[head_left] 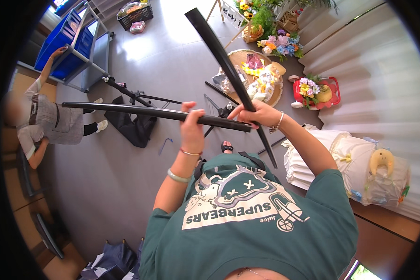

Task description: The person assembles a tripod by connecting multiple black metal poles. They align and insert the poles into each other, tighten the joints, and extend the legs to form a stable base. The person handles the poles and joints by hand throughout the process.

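Observation:
My left hand (192,129) is closed round a long black pole (126,109) that runs from the left toward my right hand. A second long black pole (213,46) slants from the upper middle down past the first, with my right hand (262,115) closed on it. Near the right fingers the two poles cross; whether they touch there I cannot tell. Below my hands on the floor stand black stand legs (225,111) with a clamp. A black cloth bag (130,122) lies to their left.
A person (46,107) at the left rests a hand on a cart (98,70) with a blue bin (70,44). Ahead are a round woven mat (277,88) with cloth and toys, flowers (282,44), and a red toy cart (333,95). A white draped table (312,158) stands right.

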`<state>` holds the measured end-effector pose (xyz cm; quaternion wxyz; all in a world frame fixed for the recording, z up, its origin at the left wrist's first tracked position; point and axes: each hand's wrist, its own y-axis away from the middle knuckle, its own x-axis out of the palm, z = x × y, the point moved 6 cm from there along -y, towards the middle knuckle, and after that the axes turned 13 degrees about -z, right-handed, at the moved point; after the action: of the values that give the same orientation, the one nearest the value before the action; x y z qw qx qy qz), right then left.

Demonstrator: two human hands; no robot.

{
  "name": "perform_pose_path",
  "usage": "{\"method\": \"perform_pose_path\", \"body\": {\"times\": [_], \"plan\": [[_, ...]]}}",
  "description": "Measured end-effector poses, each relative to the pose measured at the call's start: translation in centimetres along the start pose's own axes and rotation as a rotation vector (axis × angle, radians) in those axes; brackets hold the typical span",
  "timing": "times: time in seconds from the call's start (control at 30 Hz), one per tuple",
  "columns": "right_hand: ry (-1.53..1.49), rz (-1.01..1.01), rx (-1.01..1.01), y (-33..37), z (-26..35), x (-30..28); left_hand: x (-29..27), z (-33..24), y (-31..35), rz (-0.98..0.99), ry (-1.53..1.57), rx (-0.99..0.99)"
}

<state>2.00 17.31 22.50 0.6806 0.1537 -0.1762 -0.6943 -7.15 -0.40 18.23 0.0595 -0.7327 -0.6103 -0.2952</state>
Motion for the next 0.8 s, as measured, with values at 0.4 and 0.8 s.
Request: {"method": "perform_pose_path", "body": {"times": [0.4, 0.8], "plan": [[0.722, -0.448, -0.219, 6.9, -2.3, -4.8, -3.4, -12.3, -5.9, -0.271, 0.019, 0.115], [1.085, -0.722, -0.391, 14.0, 0.1, -6.4, 0.2, -15.3, -6.7, -0.208, -0.047, 0.282]]}}
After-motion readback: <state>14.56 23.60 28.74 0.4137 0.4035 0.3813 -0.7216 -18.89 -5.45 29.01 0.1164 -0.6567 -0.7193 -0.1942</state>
